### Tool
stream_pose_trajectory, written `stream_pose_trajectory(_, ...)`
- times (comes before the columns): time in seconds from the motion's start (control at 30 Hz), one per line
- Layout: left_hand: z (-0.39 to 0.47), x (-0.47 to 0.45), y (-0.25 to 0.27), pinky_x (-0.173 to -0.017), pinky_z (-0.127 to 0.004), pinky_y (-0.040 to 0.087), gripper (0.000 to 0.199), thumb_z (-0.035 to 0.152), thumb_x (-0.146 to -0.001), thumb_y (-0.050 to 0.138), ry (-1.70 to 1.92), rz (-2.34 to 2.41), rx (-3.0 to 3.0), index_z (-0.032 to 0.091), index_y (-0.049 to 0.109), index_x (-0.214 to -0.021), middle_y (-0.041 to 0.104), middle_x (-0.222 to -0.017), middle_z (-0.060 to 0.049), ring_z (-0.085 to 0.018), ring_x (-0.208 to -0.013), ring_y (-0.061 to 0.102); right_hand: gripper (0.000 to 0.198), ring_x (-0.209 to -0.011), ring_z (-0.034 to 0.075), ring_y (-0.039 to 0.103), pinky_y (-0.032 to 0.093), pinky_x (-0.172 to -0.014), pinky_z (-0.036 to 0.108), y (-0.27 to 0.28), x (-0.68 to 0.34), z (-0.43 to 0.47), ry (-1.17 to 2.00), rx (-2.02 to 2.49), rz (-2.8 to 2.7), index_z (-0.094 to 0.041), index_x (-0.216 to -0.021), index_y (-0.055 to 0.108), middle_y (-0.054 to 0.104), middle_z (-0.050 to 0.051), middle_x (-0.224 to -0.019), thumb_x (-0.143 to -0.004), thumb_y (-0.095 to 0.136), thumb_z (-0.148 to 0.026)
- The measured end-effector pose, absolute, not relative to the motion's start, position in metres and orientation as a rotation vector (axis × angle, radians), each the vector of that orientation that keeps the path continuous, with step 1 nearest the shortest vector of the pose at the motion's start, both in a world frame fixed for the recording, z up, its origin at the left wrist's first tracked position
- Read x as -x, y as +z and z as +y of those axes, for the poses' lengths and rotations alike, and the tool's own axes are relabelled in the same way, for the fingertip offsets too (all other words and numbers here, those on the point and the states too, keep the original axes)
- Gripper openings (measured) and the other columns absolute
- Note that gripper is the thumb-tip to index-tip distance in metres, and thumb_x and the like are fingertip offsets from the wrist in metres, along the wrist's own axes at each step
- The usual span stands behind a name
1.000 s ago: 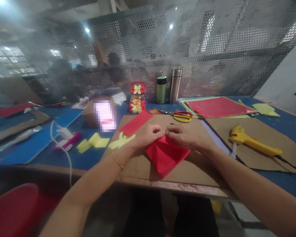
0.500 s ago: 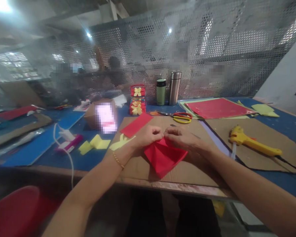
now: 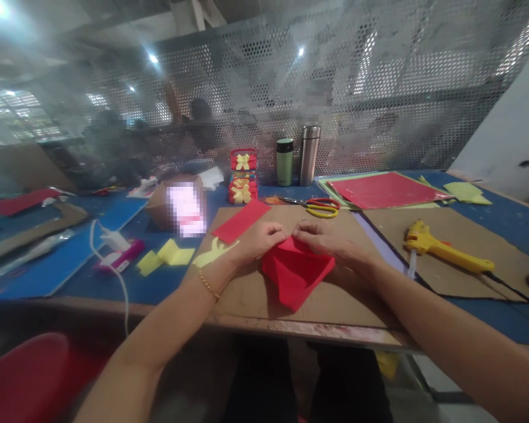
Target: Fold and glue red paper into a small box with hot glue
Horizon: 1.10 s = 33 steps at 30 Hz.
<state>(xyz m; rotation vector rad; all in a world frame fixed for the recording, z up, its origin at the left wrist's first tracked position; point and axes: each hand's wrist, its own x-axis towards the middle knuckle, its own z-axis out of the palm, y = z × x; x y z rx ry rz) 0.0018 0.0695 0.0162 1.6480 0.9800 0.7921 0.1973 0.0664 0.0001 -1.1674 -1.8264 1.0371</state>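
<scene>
Between my hands is a folded piece of red felt-like sheet (image 3: 297, 273), standing open like a shallow pouch with one corner toward me. My left hand (image 3: 268, 238) pinches its far edge on the left. Close beside it, my right hand (image 3: 312, 235) grips the same far edge on the right, fingers closed. Both hands rest low over a brown cardboard sheet (image 3: 357, 305). A flat red strip (image 3: 241, 221) lies just beyond my left hand, and cut yellow pieces (image 3: 214, 251) are near my left wrist.
Scissors (image 3: 320, 207) lie past my hands. At right sits a yellow glue gun (image 3: 449, 249) with its cord. Small red boxes with yellow bows (image 3: 243, 191), a green cup (image 3: 284, 163) and a steel flask (image 3: 310, 155) stand behind. A purple power strip (image 3: 123, 257) is at left.
My hands have moved slightly apart along the felt's far edge. The red piece has shifted shape, its near corner a little higher. The view has shifted slightly.
</scene>
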Motion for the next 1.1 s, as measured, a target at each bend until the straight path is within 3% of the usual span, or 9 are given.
stream_pose_trajectory(0.5, 0.066, -0.003, 0.020, -0.051, -0.020, 0.026, 0.028, 0.035, -0.075, 0.070, 0.737, 0.926, -1.513, 0.018, 0.050, -0.065, 0.043, -0.061, 0.007, -0.007, -0.055, 0.039, 0.032, -0.063, 0.012, 0.043, 0.032, -0.058, 0.027, 0.002, -0.195, 0.064, 1.012, 1.101, -1.924, -0.020, -0.067, 0.053, 0.050, -0.001, -0.066, -0.077, 0.053, -0.050)
stream_pose_trajectory(0.73, 0.066, -0.004, 0.022, -0.052, -0.019, 0.032, 0.029, 0.036, -0.075, 0.075, 0.731, 0.935, -1.464, 0.017, 0.054, -0.067, 0.051, -0.062, 0.005, -0.008, -0.056, 0.046, 0.019, -0.066, 0.013, 0.045, 0.033, -0.061, 0.027, 0.002, -0.195, 0.070, 0.948, 1.073, -1.980, -0.018, -0.068, 0.055, 0.051, -0.002, -0.067, -0.078, 0.052, -0.034)
stream_pose_trajectory(0.87, 0.065, -0.006, 0.022, -0.051, -0.019, 0.032, 0.038, 0.042, -0.076, 0.079, 0.752, 0.954, -1.405, 0.018, 0.050, -0.067, 0.048, -0.061, 0.006, -0.007, -0.054, 0.043, 0.021, -0.063, 0.011, 0.042, 0.030, -0.060, 0.027, 0.004, -0.193, 0.070, 0.915, 1.084, -1.959, -0.019, -0.064, 0.050, 0.047, -0.004, -0.064, -0.080, 0.050, -0.033)
stream_pose_trajectory(1.1, 0.061, -0.010, 0.029, -0.052, -0.019, 0.032, 0.035, 0.043, -0.081, 0.071, 0.827, 0.947, -1.435, 0.017, 0.051, -0.067, 0.049, -0.064, 0.005, -0.007, -0.057, 0.042, 0.021, -0.064, 0.012, 0.044, 0.029, -0.060, 0.028, 0.012, -0.191, 0.060, 0.846, 1.169, -1.977, -0.020, -0.061, 0.047, 0.048, -0.003, -0.064, -0.081, 0.048, -0.027)
